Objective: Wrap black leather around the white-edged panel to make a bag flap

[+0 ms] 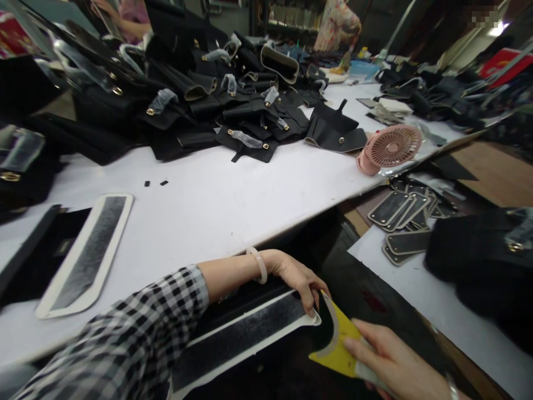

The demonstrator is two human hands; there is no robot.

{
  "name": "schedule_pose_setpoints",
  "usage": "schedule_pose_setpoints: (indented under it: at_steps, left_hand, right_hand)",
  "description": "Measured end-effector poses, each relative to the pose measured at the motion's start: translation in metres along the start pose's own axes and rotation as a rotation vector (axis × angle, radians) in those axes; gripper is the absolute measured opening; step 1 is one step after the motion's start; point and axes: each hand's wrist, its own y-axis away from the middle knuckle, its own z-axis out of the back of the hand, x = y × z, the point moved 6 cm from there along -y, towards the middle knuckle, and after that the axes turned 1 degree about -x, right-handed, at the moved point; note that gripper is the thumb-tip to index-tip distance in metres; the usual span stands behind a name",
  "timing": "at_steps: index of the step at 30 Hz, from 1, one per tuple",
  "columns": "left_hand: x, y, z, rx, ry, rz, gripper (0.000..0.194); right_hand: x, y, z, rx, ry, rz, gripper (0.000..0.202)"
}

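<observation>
White-edged panel (245, 333) with a dark middle is lying aslant, below and to the left of the pink fan (391, 147); the left hand (302, 286) is curling over its far right end, thumb and fingers closing on the pale border; the right hand (395, 355), farther right and below the fan, is gripping a yellow scraper (343, 341), fingers wrapping its pale handle; the hollowed blade is facing the panel's end, its upper tip standing close to the left fingertips, and whether they are touching I cannot tell.

Work on this panel is probably sitting midway; the dark middle is showing its full length up to the fingers, but nothing is telling whether the blade has gone over it; a second panel (89, 261), well left of the fan, is lying partly over a black piece (54, 250) and seems to be waiting its turn or already finished.

Worktop (208, 222) edge is running from the fan's base down-left to the left forearm; a dark gap is opening below the fan, giving the right hand some room; left of the fan, a wide white stretch is reaching to the heaped black bags (250, 105), only small scraps (164, 183) interrupting it.
</observation>
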Motion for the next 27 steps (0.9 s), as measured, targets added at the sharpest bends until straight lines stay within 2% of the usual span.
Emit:
schedule_pose_setpoints:
  at_steps: [3, 7, 19, 27]
  left_hand:
    - [-0.001, 0.003, 0.003, -0.056, -0.102, 0.005, 0.077]
    - [-0.003, 0.006, 0.003, -0.072, -0.226, 0.011, 0.091]
    - [-0.002, 0.005, 0.005, -0.094, -0.276, 0.002, 0.094]
    - [-0.001, 0.007, 0.006, -0.083, -0.261, 0.003, 0.096]
  right_hand:
    - [0.013, -0.013, -0.013, 0.003, -0.008, 0.020, 0.053]
    - [0.015, -0.019, -0.016, 0.027, -0.067, -0.011, 0.049]
    - [0.011, -0.019, -0.026, 0.068, -0.169, -0.054, 0.046]
    - [0.017, -0.020, -0.040, 0.046, -0.305, -0.122, 0.070]
